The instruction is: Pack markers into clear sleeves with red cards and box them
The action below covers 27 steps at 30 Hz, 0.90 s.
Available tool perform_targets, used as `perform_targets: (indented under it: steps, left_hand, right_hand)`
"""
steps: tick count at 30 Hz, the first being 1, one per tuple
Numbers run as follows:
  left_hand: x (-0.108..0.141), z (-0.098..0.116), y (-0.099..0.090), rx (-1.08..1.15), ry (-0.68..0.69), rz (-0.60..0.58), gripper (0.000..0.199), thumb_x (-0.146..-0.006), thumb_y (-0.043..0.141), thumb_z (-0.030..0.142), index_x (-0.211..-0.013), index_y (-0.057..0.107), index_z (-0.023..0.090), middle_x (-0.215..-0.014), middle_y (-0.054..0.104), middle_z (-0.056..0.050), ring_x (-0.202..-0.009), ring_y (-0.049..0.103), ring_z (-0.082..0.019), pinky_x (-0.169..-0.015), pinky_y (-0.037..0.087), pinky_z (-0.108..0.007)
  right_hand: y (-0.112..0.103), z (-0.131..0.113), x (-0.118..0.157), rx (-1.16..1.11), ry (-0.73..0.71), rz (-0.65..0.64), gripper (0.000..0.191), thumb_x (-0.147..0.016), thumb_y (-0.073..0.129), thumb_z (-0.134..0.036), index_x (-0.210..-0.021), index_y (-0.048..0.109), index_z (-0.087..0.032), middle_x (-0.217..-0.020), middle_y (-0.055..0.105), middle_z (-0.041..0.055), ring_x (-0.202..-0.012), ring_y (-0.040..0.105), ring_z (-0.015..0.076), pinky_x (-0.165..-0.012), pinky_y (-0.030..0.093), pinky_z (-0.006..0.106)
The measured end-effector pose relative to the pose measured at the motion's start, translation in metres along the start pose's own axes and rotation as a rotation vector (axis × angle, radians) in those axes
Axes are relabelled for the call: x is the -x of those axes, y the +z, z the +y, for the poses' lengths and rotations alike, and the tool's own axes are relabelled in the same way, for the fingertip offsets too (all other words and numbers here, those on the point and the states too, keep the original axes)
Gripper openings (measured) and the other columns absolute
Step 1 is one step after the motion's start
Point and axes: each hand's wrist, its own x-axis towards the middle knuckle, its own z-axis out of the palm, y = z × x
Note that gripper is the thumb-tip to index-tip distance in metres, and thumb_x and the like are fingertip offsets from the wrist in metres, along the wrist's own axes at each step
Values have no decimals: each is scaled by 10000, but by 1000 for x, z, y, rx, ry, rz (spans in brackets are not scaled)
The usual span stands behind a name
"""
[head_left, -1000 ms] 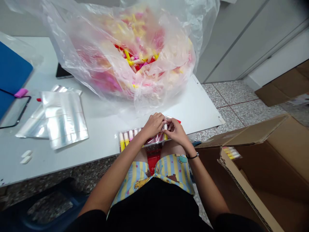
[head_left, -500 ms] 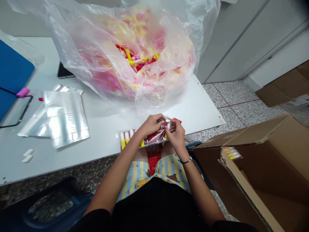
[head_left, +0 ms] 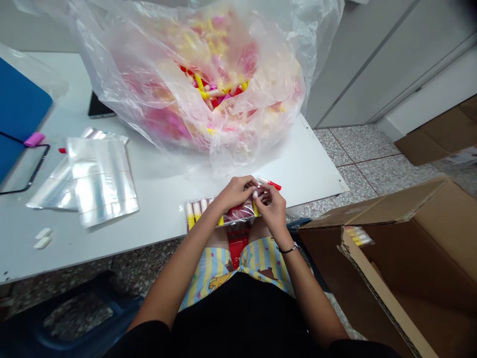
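Note:
A clear plastic pouch (head_left: 238, 214) lies at the table's front edge, with several white-and-yellow sticks (head_left: 194, 211) standing side by side in its left part. My left hand (head_left: 238, 191) is closed on the pouch's upper edge. At the pouch's right end, my right hand (head_left: 271, 201) pinches a white-tipped yellow stick (head_left: 255, 204), close to the fingertips of my left hand. A white-and-red stick (head_left: 274, 184) rests on the table just beyond my right hand.
A large plastic bag (head_left: 223, 124) of coloured sticks fills the table's back. Flat clear pouches (head_left: 104, 184) and two white pieces (head_left: 43, 238) lie left. An open cardboard box (head_left: 380, 209) stands right, holding a filled pouch (head_left: 359, 235).
The white-tipped stick in my right hand has moved slightly left and down along the pouch. My left hand has barely moved.

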Motion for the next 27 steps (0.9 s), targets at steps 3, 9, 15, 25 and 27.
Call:
perform_targets:
  steps: [3, 9, 15, 25, 27]
  left_hand:
    - [0, 0, 0, 3, -8, -3, 172, -813, 507, 149, -924, 637, 169, -836, 675, -5, -754, 606, -132, -721, 463, -238]
    - [1, 1, 0, 36, -9, -11, 169, -820, 502, 195, -918, 637, 168, -849, 671, -11, -777, 613, -147, -704, 463, -246]
    - [0, 2, 1, 41, -11, 9, 157, -806, 503, 183, -878, 642, 163, -829, 675, -10, -767, 615, -145, -708, 466, -243]
    - [-3, -9, 9, 102, -65, 165, 125, -791, 542, 200, -814, 660, 163, -771, 687, -9, -729, 646, -142, -679, 476, -226]
    - [-4, -9, 11, 116, -74, 180, 124, -779, 543, 178, -793, 665, 163, -762, 691, -8, -729, 651, -141, -687, 483, -226]
  right_hand:
    - [2, -5, 2, 34, -20, 25, 250, -790, 603, -232, -1037, 579, -202, -854, 634, 22, -694, 603, 149, -646, 523, 284]
    - [-2, -6, 6, -157, 121, -45, 348, -787, 601, -221, -1129, 534, -222, -859, 681, 23, -778, 671, 178, -718, 565, 321]
    - [-1, -5, 4, -190, 161, -64, 448, -742, 643, -216, -1169, 509, -203, -938, 693, 53, -787, 671, 184, -693, 562, 314]
    - [0, -5, 2, -185, 202, -91, 446, -707, 628, -206, -1138, 511, -203, -818, 660, 19, -743, 662, 176, -651, 555, 294]
    - [2, -4, 2, -181, 195, -108, 442, -692, 629, -201, -1121, 520, -203, -800, 655, 10, -730, 652, 173, -629, 542, 285]
